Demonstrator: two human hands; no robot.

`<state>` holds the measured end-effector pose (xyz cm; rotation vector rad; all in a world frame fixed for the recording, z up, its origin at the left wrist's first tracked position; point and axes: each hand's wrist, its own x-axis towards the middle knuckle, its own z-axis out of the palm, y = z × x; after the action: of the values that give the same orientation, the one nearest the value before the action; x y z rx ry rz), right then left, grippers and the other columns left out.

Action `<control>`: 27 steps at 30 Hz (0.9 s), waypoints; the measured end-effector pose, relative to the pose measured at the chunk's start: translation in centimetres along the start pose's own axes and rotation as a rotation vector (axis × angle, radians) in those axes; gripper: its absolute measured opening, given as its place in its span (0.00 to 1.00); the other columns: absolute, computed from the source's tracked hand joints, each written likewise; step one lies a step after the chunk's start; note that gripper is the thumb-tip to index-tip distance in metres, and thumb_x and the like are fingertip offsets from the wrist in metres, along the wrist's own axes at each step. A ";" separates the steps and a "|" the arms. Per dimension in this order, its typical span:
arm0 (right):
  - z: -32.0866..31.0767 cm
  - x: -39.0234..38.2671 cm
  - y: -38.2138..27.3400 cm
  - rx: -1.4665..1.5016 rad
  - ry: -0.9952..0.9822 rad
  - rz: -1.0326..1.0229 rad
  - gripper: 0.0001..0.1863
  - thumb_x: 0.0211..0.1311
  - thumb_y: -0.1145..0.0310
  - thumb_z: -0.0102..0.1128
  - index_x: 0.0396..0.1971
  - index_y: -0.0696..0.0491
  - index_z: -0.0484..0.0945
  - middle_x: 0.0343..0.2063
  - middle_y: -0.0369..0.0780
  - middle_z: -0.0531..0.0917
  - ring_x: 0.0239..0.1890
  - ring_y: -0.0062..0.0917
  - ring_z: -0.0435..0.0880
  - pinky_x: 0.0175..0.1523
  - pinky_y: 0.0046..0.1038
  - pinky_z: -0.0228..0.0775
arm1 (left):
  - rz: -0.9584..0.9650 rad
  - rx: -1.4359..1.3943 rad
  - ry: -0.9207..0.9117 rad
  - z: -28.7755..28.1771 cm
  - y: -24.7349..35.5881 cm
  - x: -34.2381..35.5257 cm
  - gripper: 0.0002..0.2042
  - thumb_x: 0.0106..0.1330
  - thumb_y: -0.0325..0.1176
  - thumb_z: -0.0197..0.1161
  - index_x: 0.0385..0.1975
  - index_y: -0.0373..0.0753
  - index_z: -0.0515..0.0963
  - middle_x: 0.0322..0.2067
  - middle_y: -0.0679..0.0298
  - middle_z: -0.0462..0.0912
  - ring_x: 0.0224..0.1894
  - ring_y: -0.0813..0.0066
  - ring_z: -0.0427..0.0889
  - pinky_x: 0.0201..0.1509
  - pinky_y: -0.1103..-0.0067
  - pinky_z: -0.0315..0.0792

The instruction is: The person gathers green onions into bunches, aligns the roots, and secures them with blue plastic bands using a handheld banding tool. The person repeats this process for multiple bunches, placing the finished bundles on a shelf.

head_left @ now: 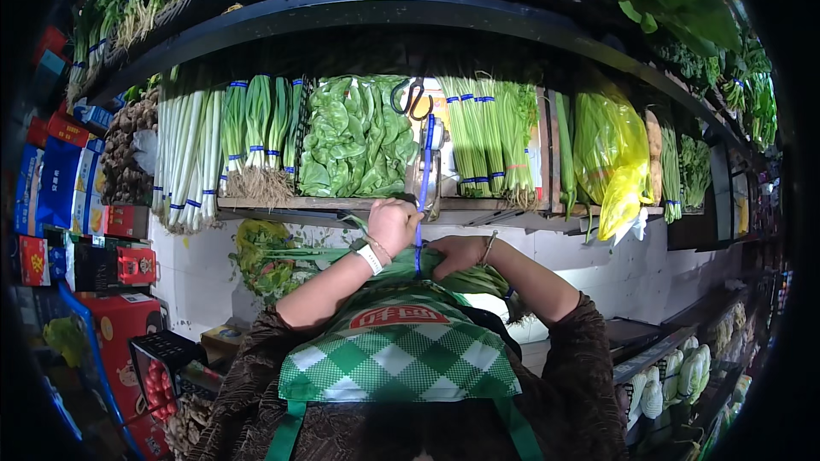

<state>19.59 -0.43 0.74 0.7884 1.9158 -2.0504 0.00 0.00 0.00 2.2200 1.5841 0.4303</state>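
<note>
A strip of blue tape runs from the shelf edge down to a bunch of scallions held in front of my apron. My left hand is closed, its thumb and fingers pressed at the tape. On the bunch's right part, my right hand is wrapped round the stalks. Long green leaves stretch out to the left and roots show at the right; my forearms and the apron hide some of the bunch. Above the tape, black-handled scissors lie near a tape dispenser.
The shelf ahead bears leeks, taped scallion bunches, loose leafy greens, celery-like stalks and a yellow plastic bag. Leafy greens lie low at left. Boxes stand further left; wrapped cabbages sit lower right.
</note>
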 end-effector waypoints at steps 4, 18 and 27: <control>0.0 -0.6 0.1 -0.039 0.036 0.036 0.22 0.48 0.65 0.66 0.46 0.54 0.79 0.36 0.39 0.84 0.40 0.22 0.81 0.49 0.27 0.72 | -0.276 -0.644 -0.096 2.1 -0.5 0.4 0.11 0.59 0.37 0.70 0.26 0.34 0.84 0.23 0.64 0.85 0.22 0.79 0.80 0.30 0.78 0.73; -0.1 -0.1 0.3 -0.122 0.077 -0.027 0.21 0.47 0.65 0.65 0.43 0.57 0.79 0.33 0.42 0.85 0.37 0.25 0.83 0.46 0.28 0.74 | -0.091 -0.110 0.057 1.2 0.1 0.1 0.17 0.59 0.47 0.65 0.17 0.40 0.79 0.17 0.57 0.80 0.24 0.56 0.79 0.40 0.64 0.67; -0.4 1.0 1.0 -0.135 0.047 -0.023 0.23 0.47 0.63 0.65 0.44 0.56 0.78 0.35 0.41 0.84 0.38 0.25 0.82 0.47 0.29 0.73 | 0.140 -0.102 0.192 2.4 -1.9 0.0 0.13 0.60 0.40 0.63 0.17 0.39 0.78 0.18 0.57 0.79 0.23 0.53 0.77 0.39 0.65 0.67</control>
<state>19.41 0.06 -0.66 0.7925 2.0724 -1.9074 -0.45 0.26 -3.04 2.2765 1.4651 0.7673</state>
